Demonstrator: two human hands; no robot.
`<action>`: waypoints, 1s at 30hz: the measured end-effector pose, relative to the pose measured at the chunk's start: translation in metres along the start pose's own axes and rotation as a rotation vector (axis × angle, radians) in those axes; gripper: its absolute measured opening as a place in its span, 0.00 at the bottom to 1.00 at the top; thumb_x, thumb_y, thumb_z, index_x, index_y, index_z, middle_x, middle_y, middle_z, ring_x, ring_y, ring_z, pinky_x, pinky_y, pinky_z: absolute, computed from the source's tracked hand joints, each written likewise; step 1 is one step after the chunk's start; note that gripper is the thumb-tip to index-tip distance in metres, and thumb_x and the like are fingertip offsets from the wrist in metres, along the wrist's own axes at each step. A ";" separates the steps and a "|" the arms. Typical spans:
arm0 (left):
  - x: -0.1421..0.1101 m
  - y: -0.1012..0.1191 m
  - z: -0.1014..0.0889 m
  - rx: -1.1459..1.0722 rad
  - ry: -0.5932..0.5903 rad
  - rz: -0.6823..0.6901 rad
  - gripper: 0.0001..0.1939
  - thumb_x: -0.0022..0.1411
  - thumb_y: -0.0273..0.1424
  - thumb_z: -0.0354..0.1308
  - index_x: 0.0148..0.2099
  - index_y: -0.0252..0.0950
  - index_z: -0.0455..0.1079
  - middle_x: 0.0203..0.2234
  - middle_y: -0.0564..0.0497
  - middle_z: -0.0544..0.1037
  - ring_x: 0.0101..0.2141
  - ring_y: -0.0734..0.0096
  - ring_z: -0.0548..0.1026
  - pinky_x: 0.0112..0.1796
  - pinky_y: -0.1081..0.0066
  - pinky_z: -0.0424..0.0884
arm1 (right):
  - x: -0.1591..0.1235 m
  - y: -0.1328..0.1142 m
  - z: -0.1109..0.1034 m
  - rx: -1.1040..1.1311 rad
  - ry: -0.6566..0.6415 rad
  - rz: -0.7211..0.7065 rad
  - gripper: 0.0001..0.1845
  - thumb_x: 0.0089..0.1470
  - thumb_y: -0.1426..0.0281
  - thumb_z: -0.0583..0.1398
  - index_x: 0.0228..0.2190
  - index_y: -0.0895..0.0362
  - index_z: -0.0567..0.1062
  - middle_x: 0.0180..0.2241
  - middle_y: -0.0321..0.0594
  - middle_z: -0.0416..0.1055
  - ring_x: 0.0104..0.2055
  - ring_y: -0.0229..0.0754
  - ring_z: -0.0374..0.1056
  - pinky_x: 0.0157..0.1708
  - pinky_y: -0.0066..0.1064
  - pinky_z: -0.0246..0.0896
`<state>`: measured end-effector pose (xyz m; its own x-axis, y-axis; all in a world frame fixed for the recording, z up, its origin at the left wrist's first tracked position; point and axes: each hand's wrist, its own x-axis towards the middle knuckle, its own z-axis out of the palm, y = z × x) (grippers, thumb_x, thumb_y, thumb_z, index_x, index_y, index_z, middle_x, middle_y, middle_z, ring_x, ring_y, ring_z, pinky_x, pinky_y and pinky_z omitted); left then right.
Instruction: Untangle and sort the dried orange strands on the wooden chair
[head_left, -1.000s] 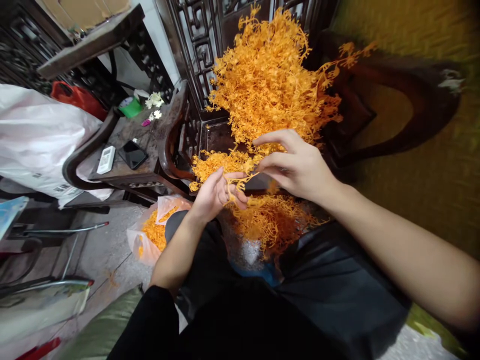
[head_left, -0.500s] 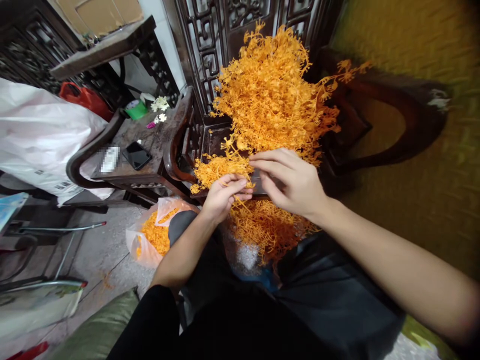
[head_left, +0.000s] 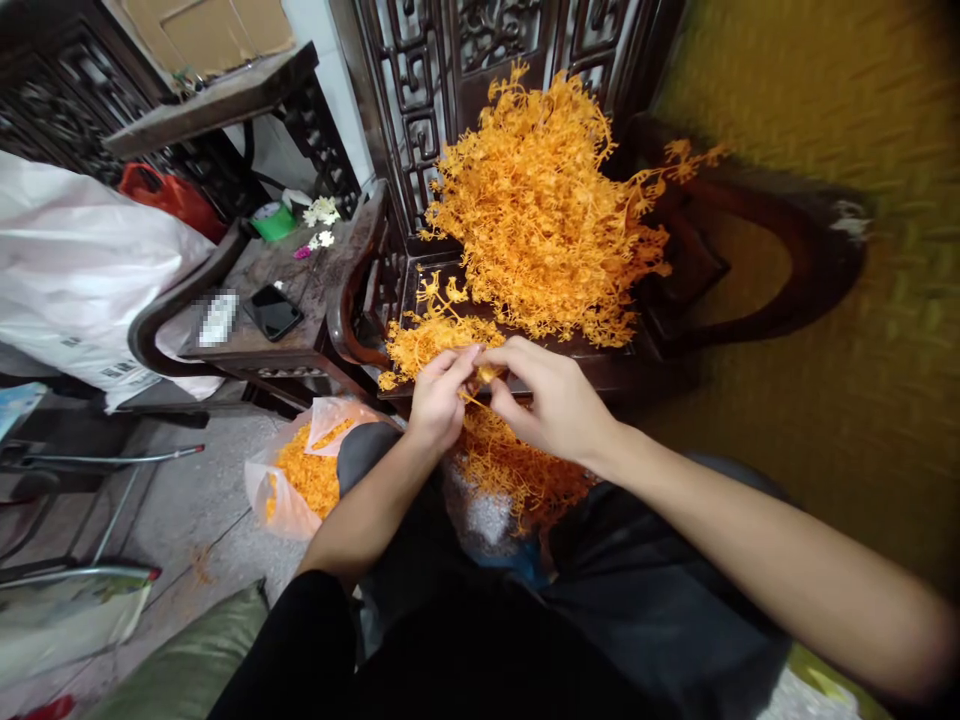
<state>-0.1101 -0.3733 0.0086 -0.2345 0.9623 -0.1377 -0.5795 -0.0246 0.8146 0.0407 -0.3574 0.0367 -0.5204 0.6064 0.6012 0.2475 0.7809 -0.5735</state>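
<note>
Low over the front of the chair seat, my two hands meet at the fingertips. My left hand (head_left: 437, 398) pinches an orange plastic flower stem (head_left: 470, 400), its thin end sticking out toward the right. The thumb and fingers of my right hand (head_left: 556, 405) curl around an orange part of the same stem; the exact grip is partly hidden. Just beyond my left hand lies a small pile of orange sprigs (head_left: 420, 345). Behind it stands a large heap of orange plastic sprigs (head_left: 544, 210) on the chair. Below my hands are more bare orange stems (head_left: 525, 465).
On the left, a pale plastic bag (head_left: 262, 490) of orange bits sits on the floor. A phone (head_left: 273, 312), green tape roll (head_left: 274, 220) and small white flowers (head_left: 321, 212) lie on the side table (head_left: 300, 345). The wooden chair's curved armrest (head_left: 817, 270) is at right.
My right hand has moved down and left to meet my left hand, and its fingers have closed in around the stem. The left hand keeps its pinch.
</note>
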 end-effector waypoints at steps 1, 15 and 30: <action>0.000 0.000 0.000 -0.002 0.001 0.002 0.10 0.52 0.34 0.75 0.32 0.33 0.79 0.31 0.51 0.80 0.30 0.79 0.74 0.32 0.76 0.67 | 0.000 0.000 0.000 0.025 0.017 0.011 0.07 0.61 0.76 0.60 0.41 0.57 0.76 0.37 0.44 0.76 0.38 0.44 0.73 0.41 0.38 0.70; -0.004 -0.002 0.002 0.102 0.011 0.046 0.22 0.48 0.43 0.76 0.29 0.34 0.69 0.20 0.57 0.67 0.21 0.83 0.61 0.22 0.77 0.54 | 0.003 0.003 0.003 0.030 0.097 0.132 0.05 0.61 0.73 0.62 0.32 0.56 0.77 0.33 0.41 0.78 0.36 0.43 0.74 0.38 0.36 0.69; -0.004 0.019 -0.015 0.628 0.039 0.443 0.10 0.61 0.38 0.68 0.32 0.37 0.78 0.23 0.54 0.76 0.24 0.76 0.70 0.28 0.73 0.66 | 0.008 -0.007 -0.026 0.414 0.116 0.228 0.05 0.56 0.67 0.69 0.34 0.54 0.79 0.45 0.45 0.78 0.47 0.46 0.76 0.46 0.39 0.76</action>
<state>-0.1319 -0.3817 0.0166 -0.3751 0.8881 0.2657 0.1244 -0.2358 0.9638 0.0563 -0.3538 0.0598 -0.3907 0.7859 0.4793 -0.0133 0.5158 -0.8566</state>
